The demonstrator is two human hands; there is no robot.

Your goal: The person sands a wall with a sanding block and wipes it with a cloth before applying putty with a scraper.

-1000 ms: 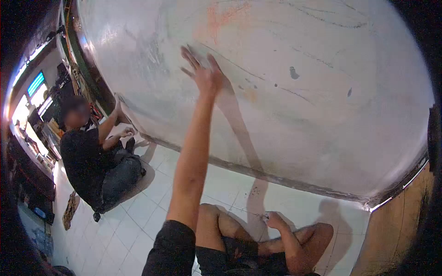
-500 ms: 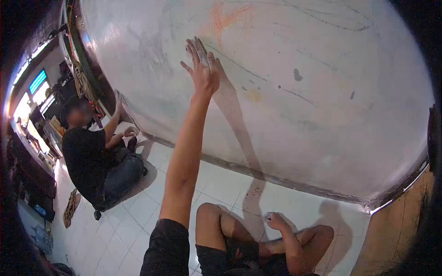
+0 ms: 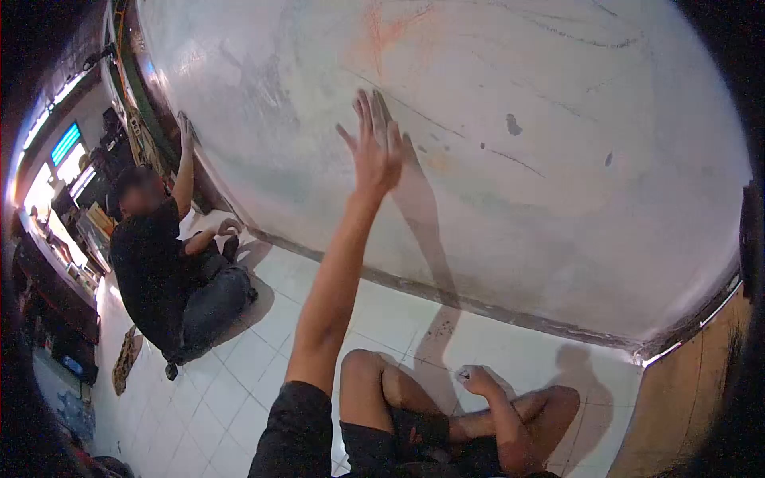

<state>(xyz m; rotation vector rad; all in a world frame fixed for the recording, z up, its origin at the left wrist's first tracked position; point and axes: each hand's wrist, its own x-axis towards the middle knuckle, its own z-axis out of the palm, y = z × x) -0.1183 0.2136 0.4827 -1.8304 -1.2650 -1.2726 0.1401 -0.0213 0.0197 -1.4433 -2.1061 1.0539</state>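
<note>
My left hand [image 3: 374, 151] lies against a large pale, smudged wall panel [image 3: 510, 215]. Its fingers are stretched out and spread, with whitish dust on them. Whether anything thin is under the palm is hidden. Orange marks [image 3: 390, 32], dark scratch lines and grey spots show on the panel around and above the hand. Down by my folded legs, my right hand [image 3: 478, 381] is curled closed near my knee. What its fingers may hold is too small to make out.
To the left, a person in dark clothes [image 3: 147, 271] sits on the white tiled floor [image 3: 231, 390], one hand raised to the panel's edge. A patterned cloth [image 3: 125, 362] lies behind them. A brown board [image 3: 677, 398] stands at lower right.
My left hand has slid down and to the right across the panel. The other person's raised hand has moved up along the panel's edge. My right hand stays in place.
</note>
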